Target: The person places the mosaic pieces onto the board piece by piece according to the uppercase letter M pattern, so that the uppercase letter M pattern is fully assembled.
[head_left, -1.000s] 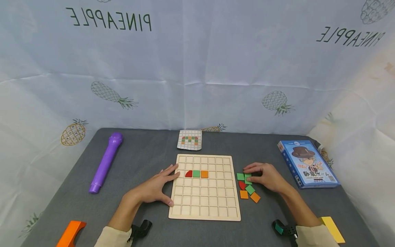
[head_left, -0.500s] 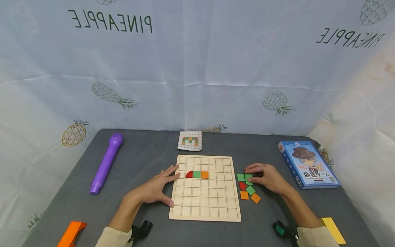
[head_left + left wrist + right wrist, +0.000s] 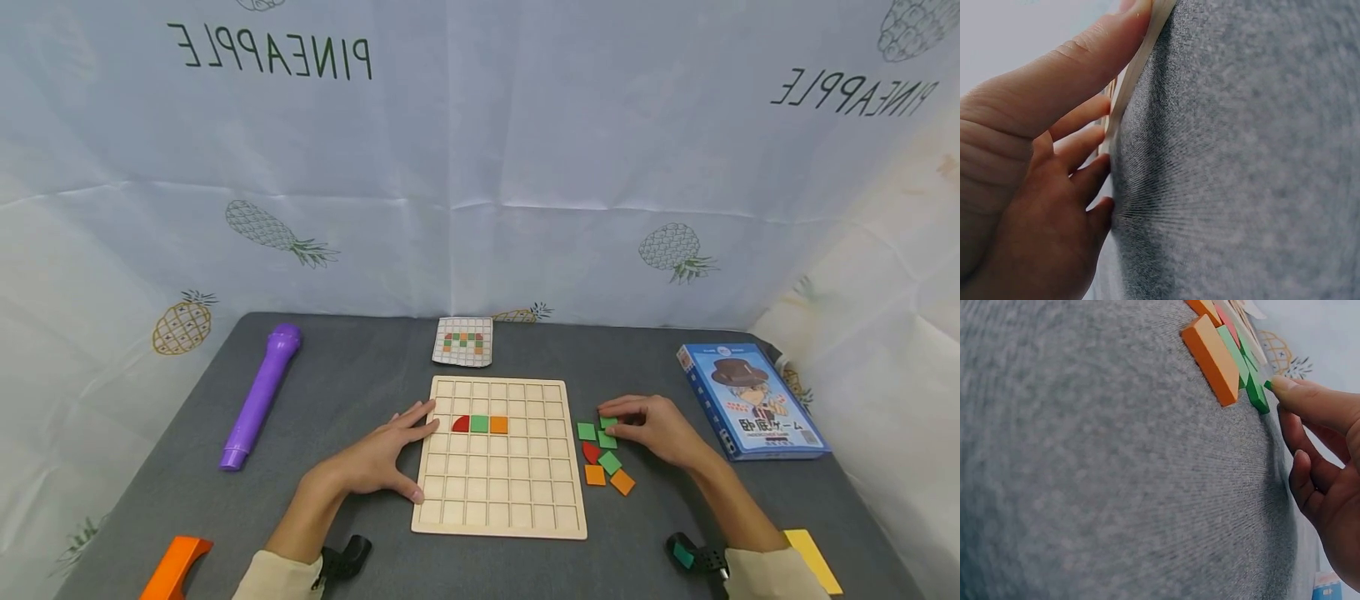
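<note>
A light wooden grid board lies in the middle of the table. In one of its upper rows sit a red quarter-round tile, a green square tile and an orange square tile, side by side. My left hand rests at the board's left edge with fingers spread, thumb and fingertips touching the rim. Right of the board, my right hand pinches a green tile between thumb and fingers; one corner of it shows in the right wrist view. Below it lie several green, orange and red loose tiles.
A small pattern card lies behind the board. To the left are a purple microphone-shaped object and an orange block. A blue game box lies at the right, with a yellow block near the right sleeve.
My right hand has shifted slightly right, and the green tile in its fingers now shows apart from the green tile below it. The left hand stays at the board's edge.
</note>
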Available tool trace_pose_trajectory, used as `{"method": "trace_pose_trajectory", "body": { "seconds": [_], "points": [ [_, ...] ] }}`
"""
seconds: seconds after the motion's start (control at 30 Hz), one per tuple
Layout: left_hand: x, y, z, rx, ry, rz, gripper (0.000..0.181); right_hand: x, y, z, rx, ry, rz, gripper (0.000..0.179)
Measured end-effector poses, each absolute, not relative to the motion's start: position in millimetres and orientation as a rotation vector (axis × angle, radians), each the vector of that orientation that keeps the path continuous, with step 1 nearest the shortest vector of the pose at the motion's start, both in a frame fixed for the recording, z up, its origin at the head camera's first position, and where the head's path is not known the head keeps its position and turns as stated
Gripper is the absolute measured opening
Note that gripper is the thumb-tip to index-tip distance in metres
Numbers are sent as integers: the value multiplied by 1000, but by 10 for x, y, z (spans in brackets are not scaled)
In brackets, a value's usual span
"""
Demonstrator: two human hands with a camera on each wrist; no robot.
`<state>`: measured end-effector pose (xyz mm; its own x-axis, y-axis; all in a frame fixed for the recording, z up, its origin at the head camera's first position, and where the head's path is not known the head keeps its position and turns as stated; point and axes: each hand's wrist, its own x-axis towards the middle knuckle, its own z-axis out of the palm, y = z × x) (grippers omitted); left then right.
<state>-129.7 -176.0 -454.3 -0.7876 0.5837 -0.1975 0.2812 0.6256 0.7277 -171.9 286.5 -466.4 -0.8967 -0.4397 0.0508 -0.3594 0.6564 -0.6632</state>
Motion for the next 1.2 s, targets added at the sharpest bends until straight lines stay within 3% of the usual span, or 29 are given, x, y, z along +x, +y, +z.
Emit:
{"method": "trace_pose_trajectory", "body": {
  "seconds": [1.2],
  "points": [
    [-1311, -1764, -4565, 668, 2444, 983, 110, -1874, 2143, -4530, -836, 2586, -1169, 29]
  ]
}}
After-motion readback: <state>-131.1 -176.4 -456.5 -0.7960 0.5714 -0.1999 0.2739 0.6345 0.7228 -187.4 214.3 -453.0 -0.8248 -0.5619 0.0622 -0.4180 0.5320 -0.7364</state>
